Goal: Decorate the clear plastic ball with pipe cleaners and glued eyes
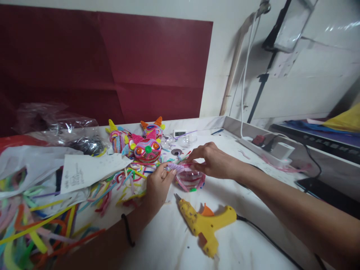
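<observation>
Between my hands is a clear plastic ball [191,178], partly covered with pink, red and blue pipe cleaners. My left hand [159,184] pinches a lilac fuzzy piece [174,167] at the ball's upper left, between thumb and fingertips. From the right, my right hand [210,160] curls over the top of the ball, with thumb and fingers closed on its upper edge. Just in front of the ball lies a yellow glue gun [204,225], its nozzle pointing up and left. Behind my left hand stands a finished-looking pipe-cleaner animal head [147,150] with orange eyes and pink ears.
Two more animal heads, one orange-eared [153,128], stand behind. Loose pipe cleaners [36,225] and a white paper [92,170] cover the left side. A small digital display [179,133] stands at the back. A power strip [266,152] and cables run along the right.
</observation>
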The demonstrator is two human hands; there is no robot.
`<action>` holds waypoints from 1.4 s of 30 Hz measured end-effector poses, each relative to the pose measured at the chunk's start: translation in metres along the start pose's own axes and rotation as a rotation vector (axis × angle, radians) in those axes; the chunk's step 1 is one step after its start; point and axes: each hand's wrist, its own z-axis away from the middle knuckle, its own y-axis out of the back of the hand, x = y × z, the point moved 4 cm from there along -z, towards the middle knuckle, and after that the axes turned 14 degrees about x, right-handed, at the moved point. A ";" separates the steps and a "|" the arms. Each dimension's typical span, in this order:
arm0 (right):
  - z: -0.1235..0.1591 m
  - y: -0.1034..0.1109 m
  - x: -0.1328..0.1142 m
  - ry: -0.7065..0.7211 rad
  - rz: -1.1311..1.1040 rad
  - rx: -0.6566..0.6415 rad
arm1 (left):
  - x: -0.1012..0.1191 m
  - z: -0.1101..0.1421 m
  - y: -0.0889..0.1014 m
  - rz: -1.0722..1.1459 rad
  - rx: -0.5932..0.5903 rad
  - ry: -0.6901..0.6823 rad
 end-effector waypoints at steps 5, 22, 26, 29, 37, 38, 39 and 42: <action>0.000 0.000 0.000 0.003 -0.005 0.000 | 0.001 0.000 0.000 0.000 -0.016 0.017; -0.002 0.002 0.000 0.023 -0.058 0.019 | 0.002 0.002 0.000 0.005 -0.065 0.026; -0.002 0.003 0.000 0.019 -0.062 0.026 | 0.002 0.002 0.001 -0.003 -0.059 0.022; -0.002 0.004 -0.002 0.018 -0.061 0.028 | 0.002 0.001 0.001 0.003 -0.052 0.021; -0.012 -0.002 -0.013 0.033 -0.021 -0.012 | 0.003 0.002 0.000 0.013 -0.035 0.012; -0.014 -0.004 -0.015 0.037 -0.010 -0.020 | 0.003 0.002 0.000 0.015 -0.034 0.009; -0.016 -0.005 -0.017 0.041 0.000 -0.030 | 0.003 0.002 0.000 0.017 -0.033 0.006; -0.020 -0.007 -0.023 0.049 0.029 -0.061 | 0.004 0.001 0.000 0.020 -0.042 -0.002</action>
